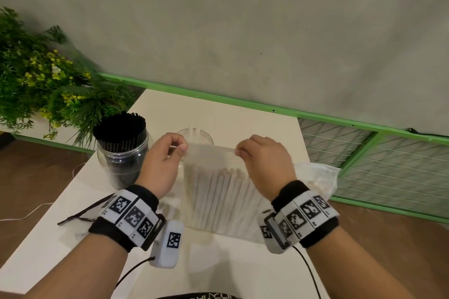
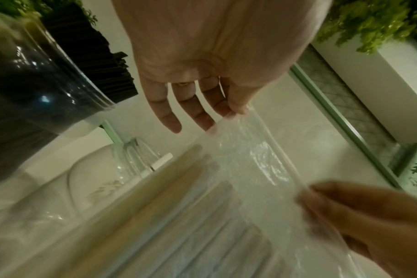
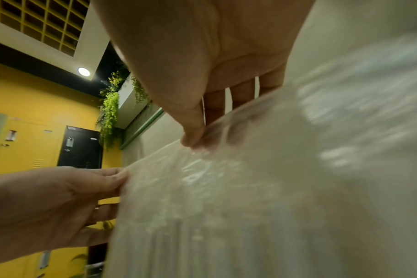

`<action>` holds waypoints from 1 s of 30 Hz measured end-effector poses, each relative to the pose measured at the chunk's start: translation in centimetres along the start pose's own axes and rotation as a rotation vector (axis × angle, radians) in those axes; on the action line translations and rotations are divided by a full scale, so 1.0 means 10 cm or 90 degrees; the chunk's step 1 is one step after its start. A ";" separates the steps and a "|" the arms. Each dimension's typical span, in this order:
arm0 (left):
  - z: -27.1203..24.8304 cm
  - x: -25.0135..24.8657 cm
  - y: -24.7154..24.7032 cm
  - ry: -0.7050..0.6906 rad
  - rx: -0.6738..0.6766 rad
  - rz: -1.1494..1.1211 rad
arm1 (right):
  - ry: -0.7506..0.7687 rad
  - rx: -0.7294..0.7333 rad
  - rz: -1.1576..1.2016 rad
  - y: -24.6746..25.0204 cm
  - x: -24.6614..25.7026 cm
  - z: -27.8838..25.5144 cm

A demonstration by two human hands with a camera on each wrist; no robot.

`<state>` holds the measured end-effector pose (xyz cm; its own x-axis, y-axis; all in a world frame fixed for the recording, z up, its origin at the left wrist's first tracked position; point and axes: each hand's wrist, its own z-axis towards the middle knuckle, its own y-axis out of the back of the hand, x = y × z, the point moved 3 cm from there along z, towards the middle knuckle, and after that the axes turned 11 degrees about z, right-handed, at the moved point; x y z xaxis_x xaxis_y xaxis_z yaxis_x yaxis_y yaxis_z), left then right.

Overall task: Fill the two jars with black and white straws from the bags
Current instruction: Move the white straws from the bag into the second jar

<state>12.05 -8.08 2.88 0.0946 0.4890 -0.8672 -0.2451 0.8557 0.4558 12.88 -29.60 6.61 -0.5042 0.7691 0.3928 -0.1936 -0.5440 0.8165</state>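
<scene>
A clear plastic bag of white straws stands upright over the white table, held by its top edge. My left hand pinches the bag's top left corner, and my right hand pinches the top right. The wrist views show both pinches on the bag. A clear jar packed with black straws stands to the left, also in the left wrist view as the black straw jar. Behind the bag stands a second clear jar holding a few white straws.
A crumpled plastic bag lies at the table's right edge. A couple of loose black straws lie at front left. A leafy plant stands at far left. A green-framed rail runs behind the table.
</scene>
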 end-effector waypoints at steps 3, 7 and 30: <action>-0.04 -0.04 0.02 -0.015 -0.042 0.066 | -0.007 -0.037 0.014 0.10 -0.15 -0.17; -0.21 -0.51 -0.16 -0.236 -0.118 0.373 | 0.012 -0.037 0.044 0.05 -0.06 -0.21; 0.03 -0.37 -0.24 -0.218 0.068 0.344 | -0.139 -0.194 0.028 0.69 -1.03 -0.69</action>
<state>12.55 -11.90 5.09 0.2912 0.8670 -0.4044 -0.2488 0.4768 0.8431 10.92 -43.63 5.30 -0.3319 0.7787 0.5325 -0.4340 -0.6272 0.6467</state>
